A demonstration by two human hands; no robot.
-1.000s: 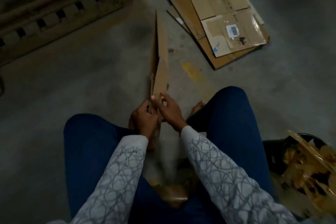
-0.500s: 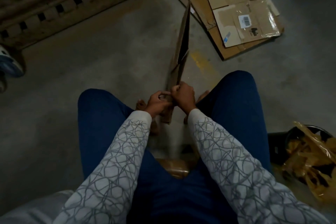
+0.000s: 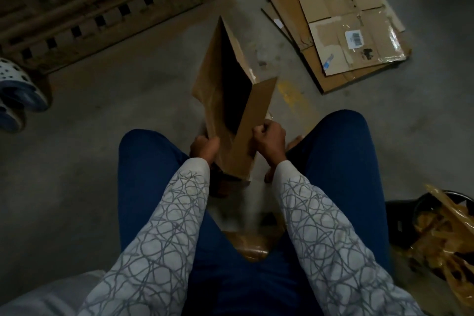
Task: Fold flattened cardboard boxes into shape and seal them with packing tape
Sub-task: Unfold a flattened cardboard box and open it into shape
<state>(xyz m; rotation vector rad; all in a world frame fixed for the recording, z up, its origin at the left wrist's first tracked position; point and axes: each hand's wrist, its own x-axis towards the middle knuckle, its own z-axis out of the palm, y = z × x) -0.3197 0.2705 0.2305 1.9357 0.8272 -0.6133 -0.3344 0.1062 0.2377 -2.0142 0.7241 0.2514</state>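
I sit on the floor with a brown cardboard box standing between my knees, partly spread so a dark gap shows between its panels. My left hand grips the box's left panel near its lower edge. My right hand grips the right panel's near edge with curled fingers. A roll of brown packing tape lies on the floor between my thighs, partly hidden by my arms.
A stack of flattened cardboard boxes lies on the concrete floor at the upper right. A wooden pallet sits at the upper left, a shoe at the left edge. A black bin with crumpled brown tape scraps stands at the right.
The box was held flat and edge-on; my hands have pulled its panels apart, so it now gapes wide. The view has shifted a little.
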